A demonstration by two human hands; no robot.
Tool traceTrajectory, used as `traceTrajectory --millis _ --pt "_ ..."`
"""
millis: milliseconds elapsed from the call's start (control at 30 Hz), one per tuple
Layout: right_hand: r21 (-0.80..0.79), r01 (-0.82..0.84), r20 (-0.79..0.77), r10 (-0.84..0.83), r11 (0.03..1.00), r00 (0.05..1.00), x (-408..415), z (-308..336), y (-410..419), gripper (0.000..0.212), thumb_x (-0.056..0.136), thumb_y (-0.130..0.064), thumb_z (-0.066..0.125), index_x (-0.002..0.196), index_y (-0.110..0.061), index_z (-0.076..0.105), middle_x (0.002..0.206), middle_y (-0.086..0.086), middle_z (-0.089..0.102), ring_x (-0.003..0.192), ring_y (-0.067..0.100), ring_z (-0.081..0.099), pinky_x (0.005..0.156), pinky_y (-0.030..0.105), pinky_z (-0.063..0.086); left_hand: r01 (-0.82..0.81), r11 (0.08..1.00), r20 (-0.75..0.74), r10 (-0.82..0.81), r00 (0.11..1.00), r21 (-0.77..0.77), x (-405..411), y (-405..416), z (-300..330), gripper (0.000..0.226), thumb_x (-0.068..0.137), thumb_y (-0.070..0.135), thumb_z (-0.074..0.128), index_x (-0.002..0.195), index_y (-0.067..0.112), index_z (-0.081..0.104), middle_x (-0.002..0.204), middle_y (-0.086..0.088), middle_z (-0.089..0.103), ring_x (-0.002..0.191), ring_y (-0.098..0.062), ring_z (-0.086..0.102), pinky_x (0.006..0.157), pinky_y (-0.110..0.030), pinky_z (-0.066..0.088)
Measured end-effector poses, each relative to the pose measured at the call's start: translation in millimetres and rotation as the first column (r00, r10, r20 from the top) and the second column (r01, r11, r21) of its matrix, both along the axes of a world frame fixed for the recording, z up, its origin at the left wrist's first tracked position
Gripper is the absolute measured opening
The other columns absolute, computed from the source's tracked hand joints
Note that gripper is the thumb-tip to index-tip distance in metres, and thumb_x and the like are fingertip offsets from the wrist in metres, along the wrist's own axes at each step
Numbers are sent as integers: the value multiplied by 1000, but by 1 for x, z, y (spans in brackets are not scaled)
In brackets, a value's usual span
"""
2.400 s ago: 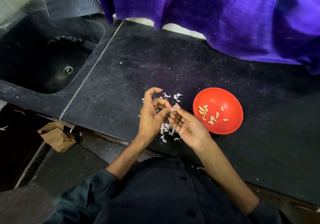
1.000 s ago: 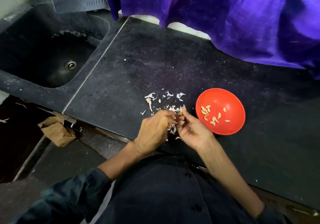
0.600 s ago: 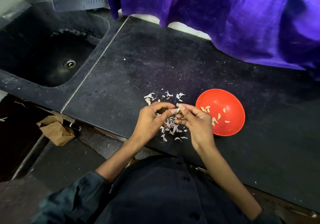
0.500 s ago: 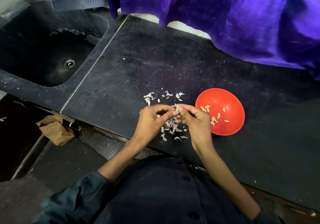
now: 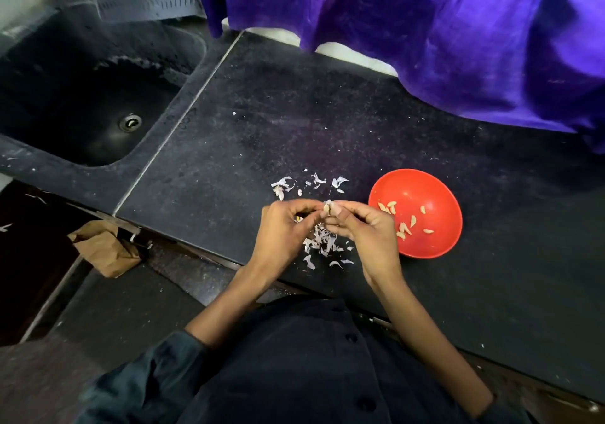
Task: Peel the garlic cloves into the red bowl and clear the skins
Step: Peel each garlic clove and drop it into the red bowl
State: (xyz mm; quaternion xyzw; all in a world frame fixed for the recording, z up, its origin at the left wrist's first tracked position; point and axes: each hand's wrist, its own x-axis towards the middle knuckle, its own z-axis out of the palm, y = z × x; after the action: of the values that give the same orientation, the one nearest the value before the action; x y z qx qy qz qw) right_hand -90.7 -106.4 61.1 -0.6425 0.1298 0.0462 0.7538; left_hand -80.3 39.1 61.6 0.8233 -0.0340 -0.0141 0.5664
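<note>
landmark: we take the red bowl (image 5: 415,213) as our reference; it sits on the dark countertop (image 5: 294,122), toward the near edge.
bowl contents: we count about a dozen pale peeled cloves (image 5: 404,227) lying loose on its floor, mostly on the side nearest the hands.
garlic clove in work: we see one small clove (image 5: 326,207) raised just beside the bowl's left rim, caught between the fingertips of both hands; part of its skin looks lifted, though it is too small for us to be sure.
left hand (image 5: 284,233): fingers curled, thumb and forefinger pinching the clove from the side away from the bowl.
right hand (image 5: 366,228): fingers curled, pinching the same clove from the bowl side; its knuckles overlap the bowl's left rim in our view.
skins (image 5: 322,243): we log a heap of pale shreds on the counter left of the bowl, under and between the hands, and a thinner scatter a little farther back at the same side.
sink (image 5: 91,96): dark basin with a metal drain, well apart from the bowl, far to its left.
purple cloth (image 5: 425,30): hangs behind the bowl along the back of the counter.
brown paper bag (image 5: 104,250): crumpled, below the counter edge, well left of the bowl.
</note>
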Motion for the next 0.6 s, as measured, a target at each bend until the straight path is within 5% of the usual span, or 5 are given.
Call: traceTrajectory --millis 200,467,600 --pt "-210 -67 97 90 975 991 2 -4 -8 11 88 -10 68 96 -13 76 84 7 75 76 19 71 74 35 60 11 996 49 -15 999 86 0 1 2 10 85 15 73 94 17 77 81 16 72 74 2 67 71 -18 54" --pt "-427 -119 244 241 896 939 4 -6 -19 18 87 -5 68 100 -16 74 87 1 71 71 14 71 70 28 60 95 995 -29 -94 995 31 4 8 2 11 82 14 76 93 13 78 78 13 73 68 7 66 65 -9 49" --pt "-514 -148 284 330 845 900 7 -4 -22 19 87 -8 69 100 -20 74 86 1 72 71 14 70 69 36 61 137 990 -77 -140 987 -44 6 14 2 9 80 20 78 86 25 77 77 7 75 71 -9 72 68 -22 57"
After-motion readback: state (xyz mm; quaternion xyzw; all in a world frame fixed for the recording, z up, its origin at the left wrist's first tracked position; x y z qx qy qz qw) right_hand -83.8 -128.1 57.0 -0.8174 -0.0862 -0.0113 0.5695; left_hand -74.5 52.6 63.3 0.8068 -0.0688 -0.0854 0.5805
